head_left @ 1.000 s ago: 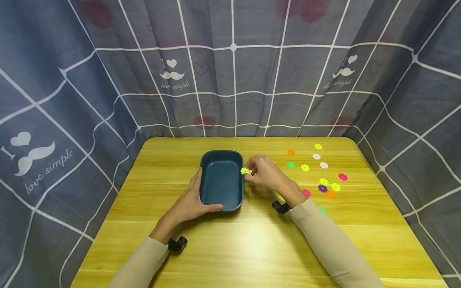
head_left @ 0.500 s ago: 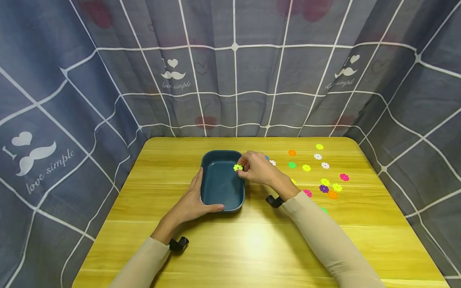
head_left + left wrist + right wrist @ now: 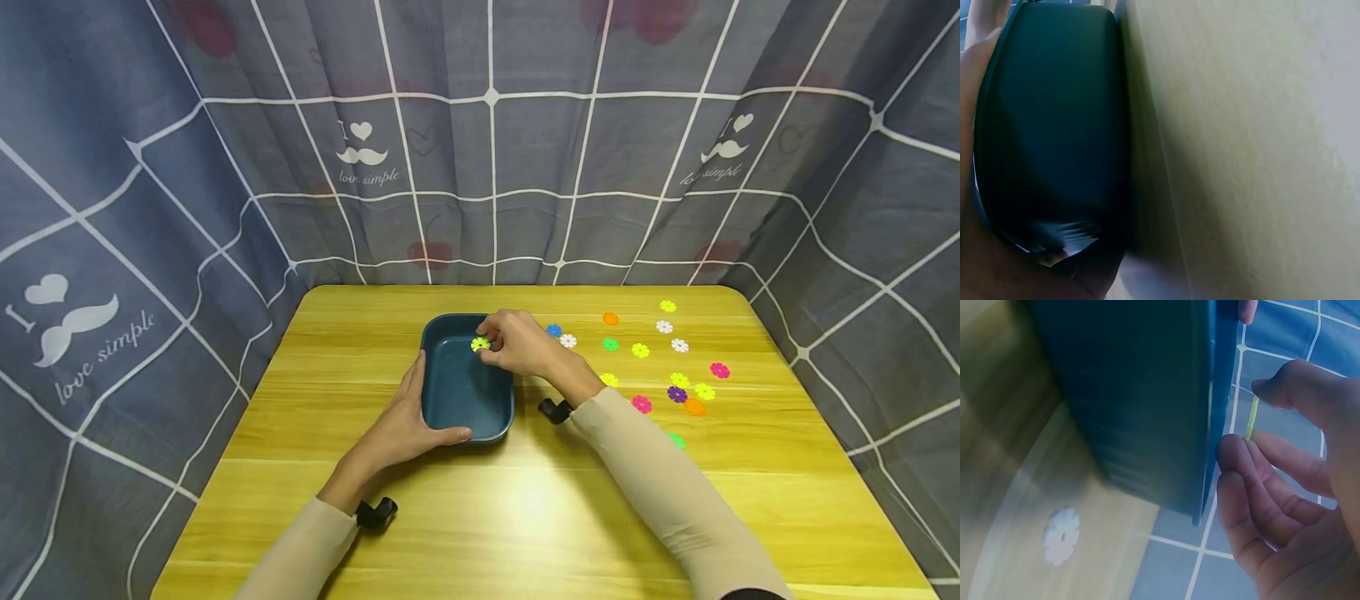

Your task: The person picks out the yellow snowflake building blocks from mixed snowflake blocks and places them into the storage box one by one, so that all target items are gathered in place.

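Observation:
A dark teal rectangular tub (image 3: 465, 383) stands on the wooden table. My left hand (image 3: 401, 421) holds its left side and near left corner, thumb along the front rim. Over the tub's far right part, my right hand (image 3: 521, 346) pinches a thin yellow flower-shaped disc (image 3: 479, 344) between thumb and fingers. In the right wrist view that disc (image 3: 1252, 417) shows edge-on, above the rim and apart from the tub wall (image 3: 1141, 394). The left wrist view shows the tub's outer wall (image 3: 1060, 119) against my left hand (image 3: 1022, 269).
Several flower discs in assorted colours lie scattered on the table's right half, among them a blue one (image 3: 553, 331), a purple one (image 3: 677, 394) and a pink one (image 3: 642, 404). A grey-blue checked curtain (image 3: 450, 167) surrounds the table (image 3: 480, 533) at the back and sides.
My right hand has carried the yellow disc leftward from beside the tub's right rim to over its inside. The blue and white discs behind that hand have come into view. My left hand keeps its hold.

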### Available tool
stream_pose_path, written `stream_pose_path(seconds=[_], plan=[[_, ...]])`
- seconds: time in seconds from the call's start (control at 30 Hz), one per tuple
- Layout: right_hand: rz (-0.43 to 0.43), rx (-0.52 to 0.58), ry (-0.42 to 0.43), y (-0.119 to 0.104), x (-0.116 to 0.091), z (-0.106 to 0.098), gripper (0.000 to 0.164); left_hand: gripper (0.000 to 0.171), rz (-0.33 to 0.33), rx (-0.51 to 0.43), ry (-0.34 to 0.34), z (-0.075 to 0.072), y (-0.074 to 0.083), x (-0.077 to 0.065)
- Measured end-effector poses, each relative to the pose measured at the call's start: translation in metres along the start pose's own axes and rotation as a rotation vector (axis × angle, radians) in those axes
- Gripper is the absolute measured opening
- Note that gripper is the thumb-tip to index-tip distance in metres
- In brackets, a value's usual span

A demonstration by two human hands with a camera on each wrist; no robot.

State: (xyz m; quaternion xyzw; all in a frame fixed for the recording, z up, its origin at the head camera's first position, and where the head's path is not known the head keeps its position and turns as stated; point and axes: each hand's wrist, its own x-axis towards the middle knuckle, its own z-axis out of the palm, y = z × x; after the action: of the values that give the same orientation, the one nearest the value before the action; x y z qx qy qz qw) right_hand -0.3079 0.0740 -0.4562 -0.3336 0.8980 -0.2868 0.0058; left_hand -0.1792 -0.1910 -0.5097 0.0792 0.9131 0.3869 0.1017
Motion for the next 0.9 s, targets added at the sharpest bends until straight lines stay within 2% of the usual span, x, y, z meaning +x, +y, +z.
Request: stream_pose_path(seconds=[0.47,0.9], plan=[[-0.071,-0.059,-0.031,-0.007,0.03,0.007,0.032,0.158,-0.001,-0.011,0.0,0.001,0.0,0.0],[-0.064,-0.056,-0.102,-0.014,0.056,0.015,0.033,0.155,-0.009,-0.02,0.001,0.002,0.0,-0.001]])
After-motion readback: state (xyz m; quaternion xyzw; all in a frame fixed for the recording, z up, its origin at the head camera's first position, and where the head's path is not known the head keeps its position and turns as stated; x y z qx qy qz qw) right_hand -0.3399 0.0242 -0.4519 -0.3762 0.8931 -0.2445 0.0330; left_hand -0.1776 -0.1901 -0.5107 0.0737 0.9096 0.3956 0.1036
